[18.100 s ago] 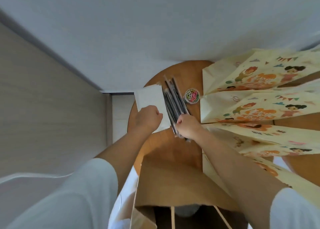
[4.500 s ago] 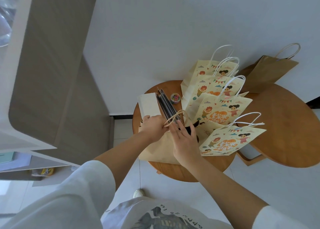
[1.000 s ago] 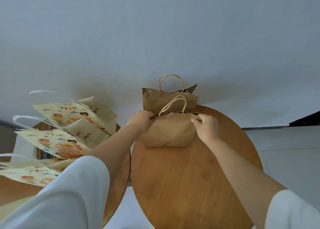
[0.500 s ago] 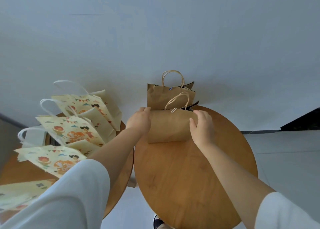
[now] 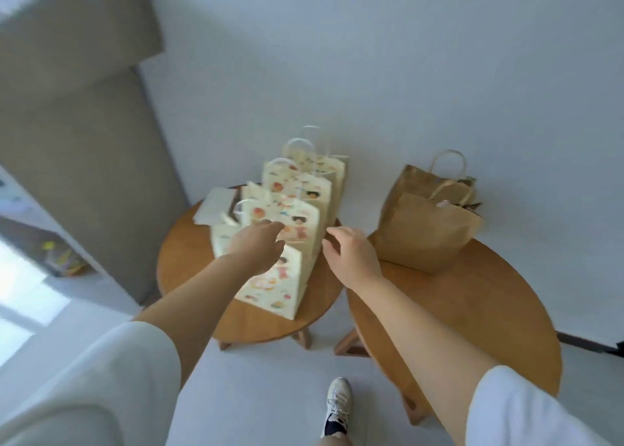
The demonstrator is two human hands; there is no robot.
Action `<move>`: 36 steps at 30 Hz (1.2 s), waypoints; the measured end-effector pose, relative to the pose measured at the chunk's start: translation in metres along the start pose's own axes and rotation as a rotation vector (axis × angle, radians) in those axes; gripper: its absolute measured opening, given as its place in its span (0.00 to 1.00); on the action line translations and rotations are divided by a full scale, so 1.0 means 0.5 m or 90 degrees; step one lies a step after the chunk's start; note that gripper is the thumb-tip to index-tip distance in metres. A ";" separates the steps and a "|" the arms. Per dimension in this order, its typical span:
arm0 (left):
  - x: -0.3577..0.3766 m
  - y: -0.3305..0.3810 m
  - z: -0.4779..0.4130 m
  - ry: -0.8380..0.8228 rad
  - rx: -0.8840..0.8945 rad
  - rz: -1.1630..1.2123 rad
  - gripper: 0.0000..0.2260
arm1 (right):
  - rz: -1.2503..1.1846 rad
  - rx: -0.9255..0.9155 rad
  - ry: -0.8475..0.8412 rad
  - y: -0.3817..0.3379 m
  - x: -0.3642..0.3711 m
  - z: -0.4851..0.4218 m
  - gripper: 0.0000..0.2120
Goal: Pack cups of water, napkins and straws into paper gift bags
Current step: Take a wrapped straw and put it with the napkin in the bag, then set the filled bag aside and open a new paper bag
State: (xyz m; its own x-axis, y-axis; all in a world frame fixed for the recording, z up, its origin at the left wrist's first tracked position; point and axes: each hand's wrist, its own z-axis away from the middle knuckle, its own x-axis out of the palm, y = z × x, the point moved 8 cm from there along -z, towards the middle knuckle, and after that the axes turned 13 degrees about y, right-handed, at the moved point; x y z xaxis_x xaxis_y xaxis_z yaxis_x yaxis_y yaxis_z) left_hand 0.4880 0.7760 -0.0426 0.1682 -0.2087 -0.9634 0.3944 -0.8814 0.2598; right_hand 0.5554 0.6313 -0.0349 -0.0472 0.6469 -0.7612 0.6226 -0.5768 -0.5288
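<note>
We see a grey-brown cabinet far left against the wall. Two round wooden benches stand side by side, not touching: the bigger right bench and the smaller left bench. A row of printed gift bags stands upright on the left bench, handles up. Two brown paper bags sit at the back of the right bench, one behind the other. Our left hand is over the nearest printed bag's top, fingers loosely spread, blurred, contact unclear. Our right hand is just right of the row, fingers relaxed and apart, holding nothing. White napkins lie rear left on the left bench, beside the row. A white shoe is on the floor
</note>
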 end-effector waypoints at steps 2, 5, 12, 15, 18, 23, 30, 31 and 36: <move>-0.041 -0.107 0.063 0.019 -0.051 -0.016 0.19 | -0.003 -0.030 -0.056 -0.097 0.051 0.019 0.19; -0.106 -0.265 0.163 0.052 -0.158 -0.022 0.17 | -0.001 -0.090 -0.127 -0.245 0.134 0.046 0.19; -0.222 -0.520 0.320 0.136 -0.318 -0.025 0.16 | -0.027 -0.250 -0.166 -0.527 0.275 0.062 0.21; -0.265 -0.617 0.347 0.150 -0.368 -0.014 0.09 | -0.029 -0.313 -0.189 -0.632 0.340 0.048 0.21; -0.318 -0.711 0.344 0.186 -0.380 -0.037 0.12 | -0.041 -0.359 -0.206 -0.734 0.407 0.021 0.21; -0.409 -0.876 0.283 0.210 -0.388 -0.091 0.16 | -0.069 -0.421 -0.224 -0.905 0.524 -0.070 0.19; -0.569 -1.100 0.143 0.268 -0.402 -0.132 0.17 | -0.093 -0.476 -0.230 -1.143 0.663 -0.244 0.23; -0.586 -1.127 0.124 0.277 -0.403 -0.137 0.16 | -0.092 -0.479 -0.231 -1.172 0.684 -0.261 0.22; -0.627 -1.259 0.060 0.282 -0.415 -0.143 0.16 | -0.092 -0.462 -0.246 -1.281 0.775 -0.327 0.19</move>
State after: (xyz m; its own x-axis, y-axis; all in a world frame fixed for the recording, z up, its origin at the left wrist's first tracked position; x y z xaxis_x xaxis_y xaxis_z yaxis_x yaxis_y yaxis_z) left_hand 0.1600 1.3835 0.0939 0.3101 0.2499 -0.9173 0.8840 -0.4308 0.1815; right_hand 0.2661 1.3331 0.0706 -0.3475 0.3963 -0.8498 0.9323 0.0493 -0.3582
